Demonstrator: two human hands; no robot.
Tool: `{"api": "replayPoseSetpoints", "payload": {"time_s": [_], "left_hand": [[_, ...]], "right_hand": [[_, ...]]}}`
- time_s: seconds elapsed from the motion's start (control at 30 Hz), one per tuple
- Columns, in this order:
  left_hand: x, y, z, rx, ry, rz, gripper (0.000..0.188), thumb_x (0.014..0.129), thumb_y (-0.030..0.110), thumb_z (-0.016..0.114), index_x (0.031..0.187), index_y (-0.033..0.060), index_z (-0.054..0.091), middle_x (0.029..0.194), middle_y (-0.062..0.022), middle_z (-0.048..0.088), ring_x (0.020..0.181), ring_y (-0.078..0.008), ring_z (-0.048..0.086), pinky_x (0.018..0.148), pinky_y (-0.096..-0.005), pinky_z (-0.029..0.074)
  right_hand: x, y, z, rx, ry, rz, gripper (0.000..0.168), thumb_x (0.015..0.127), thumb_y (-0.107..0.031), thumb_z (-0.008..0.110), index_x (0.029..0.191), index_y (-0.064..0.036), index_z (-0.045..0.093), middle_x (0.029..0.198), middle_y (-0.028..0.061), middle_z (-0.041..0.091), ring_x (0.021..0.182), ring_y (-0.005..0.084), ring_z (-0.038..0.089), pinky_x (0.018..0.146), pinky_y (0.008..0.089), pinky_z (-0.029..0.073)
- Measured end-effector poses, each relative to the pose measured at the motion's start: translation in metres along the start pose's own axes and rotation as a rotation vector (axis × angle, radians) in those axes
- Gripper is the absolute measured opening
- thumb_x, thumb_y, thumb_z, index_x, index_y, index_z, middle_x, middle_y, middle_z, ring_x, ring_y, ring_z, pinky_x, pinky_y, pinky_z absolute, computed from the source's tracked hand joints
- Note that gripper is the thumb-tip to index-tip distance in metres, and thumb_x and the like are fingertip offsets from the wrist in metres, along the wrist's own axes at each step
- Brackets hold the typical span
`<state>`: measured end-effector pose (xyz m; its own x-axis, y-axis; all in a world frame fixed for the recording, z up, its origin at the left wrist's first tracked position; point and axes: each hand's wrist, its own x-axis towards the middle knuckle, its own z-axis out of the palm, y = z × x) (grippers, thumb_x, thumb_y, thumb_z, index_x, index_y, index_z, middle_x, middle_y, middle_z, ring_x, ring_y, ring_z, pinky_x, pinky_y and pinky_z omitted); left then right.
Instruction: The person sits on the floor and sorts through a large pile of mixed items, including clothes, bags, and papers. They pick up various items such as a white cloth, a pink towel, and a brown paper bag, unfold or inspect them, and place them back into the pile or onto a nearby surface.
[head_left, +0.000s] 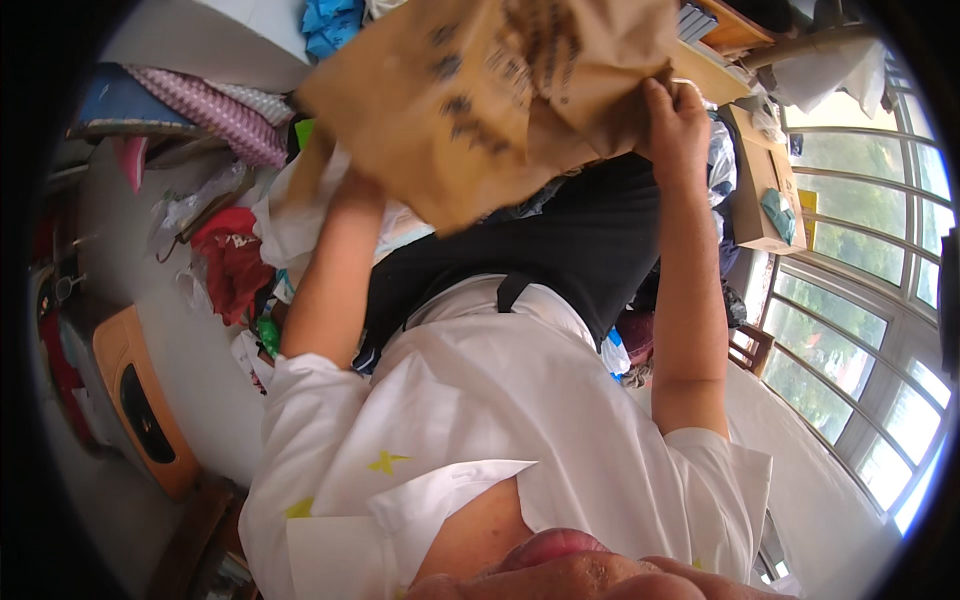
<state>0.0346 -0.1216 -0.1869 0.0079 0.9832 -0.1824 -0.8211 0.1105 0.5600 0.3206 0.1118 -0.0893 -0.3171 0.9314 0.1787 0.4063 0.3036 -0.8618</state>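
A brown bag, paper or plastic, spreads out in front of me at the top of the view. It bears dark printing, and its left side is blurred. My right hand pinches the bag's right edge between thumb and fingers. On the other side, my left hand reaches up to the bag's lower left edge, and its fingers are hidden behind the bag. Whether they grip it cannot be seen. Below the bag are my black trousers.
Red cloth and plastic bags lie at left. A cardboard box stands by the barred windows. Farther left are a polka-dot cloth and an orange-framed piece. Blue packets lie behind the bag.
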Motion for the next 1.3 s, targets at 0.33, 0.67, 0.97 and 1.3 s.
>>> {"api": "replayPoseSetpoints", "payload": {"time_s": [0.33, 0.67, 0.97, 1.3], "left_hand": [[0.015, 0.015, 0.089, 1.158, 0.329, 0.33, 0.06, 0.099, 0.047, 0.061, 0.134, -0.0016, 0.055, 0.12, -0.0214, 0.068, 0.114, -0.0275, 0.064, 0.098, -0.0363, 0.047], [0.029, 0.06, 0.049, 0.651, 0.268, 0.416, 0.054, 0.103, 0.046, 0.058, 0.14, 0.0063, 0.059, 0.132, -0.0034, 0.065, 0.119, -0.0173, 0.061, 0.106, -0.0336, 0.045], [0.042, 0.062, 0.065, 0.982, 0.49, 0.476, 0.049, 0.106, 0.041, 0.056, 0.135, 0.0026, 0.06, 0.133, -0.0068, 0.063, 0.119, -0.0164, 0.059, 0.1, -0.0315, 0.048], [0.044, 0.11, 0.055, 0.705, 0.542, 0.633, 0.049, 0.108, 0.039, 0.051, 0.132, -0.0027, 0.059, 0.128, -0.0111, 0.066, 0.114, -0.0194, 0.064, 0.098, -0.0318, 0.051]], "right_hand": [[-0.01, 0.022, -0.002, 0.387, 0.152, 0.101, 0.021, 0.098, -0.018, 0.067, 0.091, 0.001, 0.062, 0.079, 0.0001, 0.061, 0.073, 0.008, 0.049, 0.066, 0.0275, 0.044], [-0.007, 0.051, -0.067, 0.312, 0.263, 0.001, 0.03, 0.107, -0.026, 0.057, 0.107, 0.001, 0.068, 0.093, 0.0037, 0.07, 0.083, 0.008, 0.058, 0.076, 0.0257, 0.049], [-0.041, 0.042, -0.053, 0.402, 0.114, 0.231, 0.045, 0.109, -0.039, 0.048, 0.108, 0.002, 0.068, 0.1, 0.0052, 0.069, 0.088, 0.0102, 0.06, 0.079, 0.0278, 0.051], [-0.044, 0.057, -0.026, 0.872, -0.04, 0.284, 0.045, 0.107, -0.041, 0.053, 0.124, 0.0, 0.061, 0.115, 0.0107, 0.069, 0.098, 0.0196, 0.07, 0.086, 0.0338, 0.058]]}}
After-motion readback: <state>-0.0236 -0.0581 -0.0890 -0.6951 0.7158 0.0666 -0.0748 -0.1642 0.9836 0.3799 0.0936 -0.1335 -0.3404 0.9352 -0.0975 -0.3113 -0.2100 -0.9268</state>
